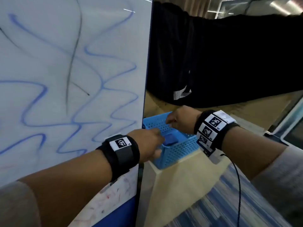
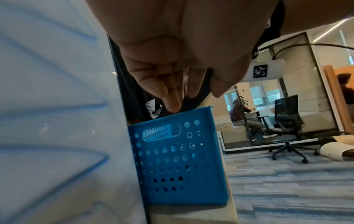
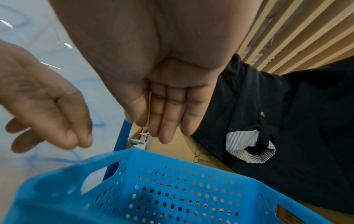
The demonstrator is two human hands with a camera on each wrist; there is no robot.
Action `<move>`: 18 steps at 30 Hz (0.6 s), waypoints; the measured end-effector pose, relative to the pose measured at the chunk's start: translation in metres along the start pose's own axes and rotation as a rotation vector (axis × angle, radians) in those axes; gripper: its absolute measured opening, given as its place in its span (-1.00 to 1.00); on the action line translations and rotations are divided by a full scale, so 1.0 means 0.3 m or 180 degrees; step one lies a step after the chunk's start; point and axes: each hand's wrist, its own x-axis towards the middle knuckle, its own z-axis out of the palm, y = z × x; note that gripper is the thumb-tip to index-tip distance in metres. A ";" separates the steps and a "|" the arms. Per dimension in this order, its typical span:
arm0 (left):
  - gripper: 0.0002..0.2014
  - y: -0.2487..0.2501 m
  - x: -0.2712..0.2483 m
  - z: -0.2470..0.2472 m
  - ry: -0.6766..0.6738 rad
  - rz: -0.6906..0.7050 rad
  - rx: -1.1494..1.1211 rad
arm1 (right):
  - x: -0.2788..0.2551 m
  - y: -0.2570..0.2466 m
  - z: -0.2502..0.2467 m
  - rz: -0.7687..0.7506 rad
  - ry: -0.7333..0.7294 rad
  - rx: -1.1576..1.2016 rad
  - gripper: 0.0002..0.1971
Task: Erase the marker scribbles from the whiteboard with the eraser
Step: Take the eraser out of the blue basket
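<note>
The whiteboard (image 1: 49, 63) fills the left of the head view, covered with blue and black marker scribbles (image 1: 114, 66). Just right of its edge a blue perforated basket (image 1: 178, 149) stands on a beige box. A blue eraser (image 1: 170, 140) lies inside the basket. My left hand (image 1: 147, 143) reaches over the near rim, fingertips close to the eraser and holding nothing. In the left wrist view its fingers (image 2: 172, 97) hang relaxed above the basket (image 2: 178, 159). My right hand (image 1: 177, 117) hovers at the far rim, with straight fingers (image 3: 166, 121) above the basket (image 3: 172, 189).
A dark jacket (image 1: 229, 54) is draped behind the basket. The beige box (image 1: 180, 185) drops off to striped blue carpet at the right. A black cable (image 1: 237, 185) hangs from my right wrist. An office chair (image 2: 287, 124) and seated people are far off.
</note>
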 end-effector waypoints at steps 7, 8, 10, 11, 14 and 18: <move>-0.56 -0.036 0.077 0.026 -0.0166 0.0237 -0.0040 | 0.167 0.023 -0.023 -0.0434 -0.0465 -0.0311 -0.79; -0.56 -0.040 0.082 0.030 -0.0148 0.0265 -0.0018 | 0.191 0.025 -0.022 -0.0498 -0.0533 -0.0348 -0.79; -0.44 -0.046 0.094 0.046 -0.0133 0.0353 0.0086 | 0.242 0.034 -0.007 -0.0665 -0.0694 -0.0398 -0.80; -0.31 -0.047 0.099 0.054 -0.0144 0.0409 0.0121 | 0.269 0.039 0.008 -0.0773 -0.0797 -0.0440 -0.80; -0.44 -0.041 0.108 0.084 0.0190 0.0476 -0.0049 | 0.325 0.052 0.075 -0.1119 -0.1252 -0.0614 -0.79; -0.54 -0.041 0.117 0.083 0.0037 0.0406 -0.0307 | 0.371 0.090 0.185 -0.1584 -0.1578 -0.0720 -0.79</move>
